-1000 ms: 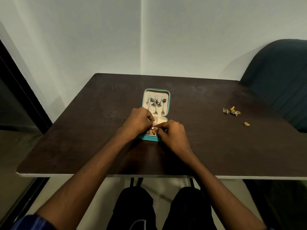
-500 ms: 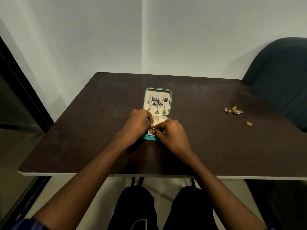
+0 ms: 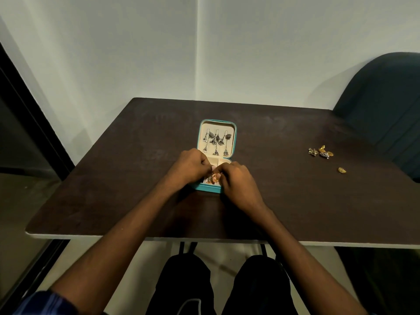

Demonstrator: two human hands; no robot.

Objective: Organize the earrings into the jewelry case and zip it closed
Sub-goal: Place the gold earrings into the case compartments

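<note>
Both hands meet over the near tray of the open teal zip jewelry case (image 3: 217,155). Left hand (image 3: 189,165) and right hand (image 3: 237,178) each pinch the rose-gold filigree earring (image 3: 212,178). Risk: it slips and snags a divider, or the case skids on the dark worktop (image 3: 113,178). Beyond the grip, silver drop earrings (image 3: 217,142) hang in the lid; loose gold earrings (image 3: 321,152) lie far right. Versus 0.5 s ago: hands barely shifted.

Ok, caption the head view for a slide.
Both hands seat a gold earring in the open case; more earrings wait at right.
</note>
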